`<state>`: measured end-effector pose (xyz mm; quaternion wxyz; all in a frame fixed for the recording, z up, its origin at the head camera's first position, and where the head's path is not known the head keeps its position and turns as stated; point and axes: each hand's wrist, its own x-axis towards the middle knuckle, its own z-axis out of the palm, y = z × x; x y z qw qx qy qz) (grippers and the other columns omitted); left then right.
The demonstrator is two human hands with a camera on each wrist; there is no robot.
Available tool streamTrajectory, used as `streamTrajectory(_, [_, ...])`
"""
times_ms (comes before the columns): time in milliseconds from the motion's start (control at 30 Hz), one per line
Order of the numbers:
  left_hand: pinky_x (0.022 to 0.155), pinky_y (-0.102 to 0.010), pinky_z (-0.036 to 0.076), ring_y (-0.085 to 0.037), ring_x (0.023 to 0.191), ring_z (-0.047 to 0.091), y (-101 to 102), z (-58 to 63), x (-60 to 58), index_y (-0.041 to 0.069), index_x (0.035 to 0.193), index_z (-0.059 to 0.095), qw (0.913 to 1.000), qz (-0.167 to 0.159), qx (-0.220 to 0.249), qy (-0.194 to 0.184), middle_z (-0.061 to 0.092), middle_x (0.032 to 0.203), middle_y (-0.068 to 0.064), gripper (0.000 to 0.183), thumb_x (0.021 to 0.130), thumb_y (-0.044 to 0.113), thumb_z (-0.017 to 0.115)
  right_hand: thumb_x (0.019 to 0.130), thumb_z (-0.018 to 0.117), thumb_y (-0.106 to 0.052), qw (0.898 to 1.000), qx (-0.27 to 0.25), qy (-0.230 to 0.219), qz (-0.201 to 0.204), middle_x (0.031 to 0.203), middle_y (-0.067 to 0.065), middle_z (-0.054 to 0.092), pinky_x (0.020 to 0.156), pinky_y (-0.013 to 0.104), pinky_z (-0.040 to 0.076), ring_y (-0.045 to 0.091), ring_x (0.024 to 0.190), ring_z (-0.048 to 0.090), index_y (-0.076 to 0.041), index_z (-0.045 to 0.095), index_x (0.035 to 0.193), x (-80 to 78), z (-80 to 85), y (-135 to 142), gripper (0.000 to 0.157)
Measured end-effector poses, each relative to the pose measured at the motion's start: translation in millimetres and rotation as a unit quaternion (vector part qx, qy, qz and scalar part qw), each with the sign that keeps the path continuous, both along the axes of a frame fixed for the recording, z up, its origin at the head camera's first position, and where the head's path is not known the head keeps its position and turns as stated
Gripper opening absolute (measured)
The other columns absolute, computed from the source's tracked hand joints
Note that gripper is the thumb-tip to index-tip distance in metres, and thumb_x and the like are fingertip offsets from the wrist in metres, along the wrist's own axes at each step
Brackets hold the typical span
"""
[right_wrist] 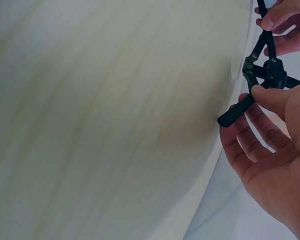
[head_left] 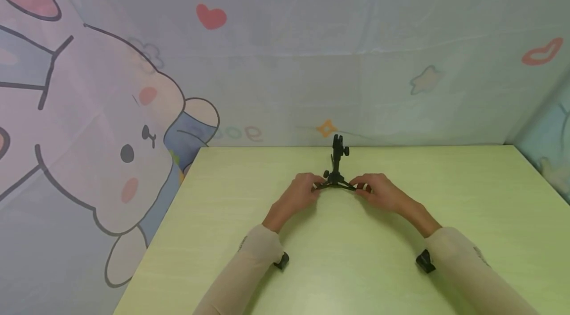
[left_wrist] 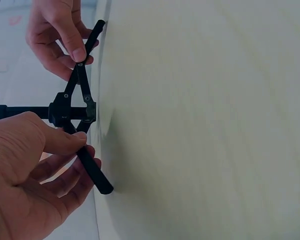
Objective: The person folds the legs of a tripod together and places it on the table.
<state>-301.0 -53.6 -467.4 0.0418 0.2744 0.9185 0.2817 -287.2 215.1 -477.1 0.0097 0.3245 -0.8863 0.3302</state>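
Note:
A small black tripod [head_left: 337, 164] stands upright near the far side of the table, its legs spread and a clamp-like head with a knob [head_left: 346, 151] on top. My left hand [head_left: 303, 192] pinches one leg [left_wrist: 94, 170] between thumb and fingers; that leg's end sticks out past the fingertips in the left wrist view. On the other side, my right hand [head_left: 380, 192] pinches a second leg [right_wrist: 235, 112] the same way. The hub [left_wrist: 61, 110] with its folding braces lies between both hands. A third leg cannot be made out clearly.
The pale yellow-green table [head_left: 352, 255] ends at a back edge close behind the tripod. A cloth backdrop [head_left: 285, 72] with a rabbit drawing and hearts hangs beyond it. Black devices [head_left: 282, 260] sit under the wrists at the beige sleeves [head_left: 256, 250].

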Motion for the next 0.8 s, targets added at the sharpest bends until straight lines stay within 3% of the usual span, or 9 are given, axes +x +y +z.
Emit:
streamTrajectory(233, [0.081,-0.030,0.057,-0.028,0.106,0.071,-2.3,4.1,-1.1,-0.002,0.128,0.071,0.9996,-0.026,-0.005,0.003,0.072,0.120,-0.016,0.036,0.095,-0.011,0.061,0.098,0.068,0.003,1.000,-0.007,-0.010,0.003,0.091,0.007,0.073,0.065,0.030,0.057,0.013,0.072,0.066,0.005,0.072,0.120,-2.8,-2.4,-0.1,0.022])
streamTrajectory(500, [0.079,-0.030,0.054,-0.030,0.100,0.070,-2.9,1.6,-3.5,-0.005,0.123,0.073,0.9990,-0.042,0.012,0.001,0.074,0.108,-0.018,0.037,0.090,-0.015,0.060,0.096,0.069,0.003,0.999,-0.004,-0.034,0.017,0.089,0.007,0.071,0.061,0.028,0.054,0.009,0.068,0.063,0.007,0.072,0.118,-3.0,0.3,-1.7,0.022])
streamTrajectory(800, [0.088,-0.035,0.058,-0.032,0.100,0.072,-6.8,6.7,-2.7,-0.005,0.126,0.071,0.9978,-0.049,0.030,-0.032,0.074,0.113,-0.019,0.039,0.089,-0.014,0.059,0.099,0.068,-0.003,0.997,-0.017,-0.075,0.000,0.090,0.010,0.072,0.053,0.026,0.049,0.013,0.060,0.062,0.005,0.072,0.120,1.4,7.2,-3.6,0.022])
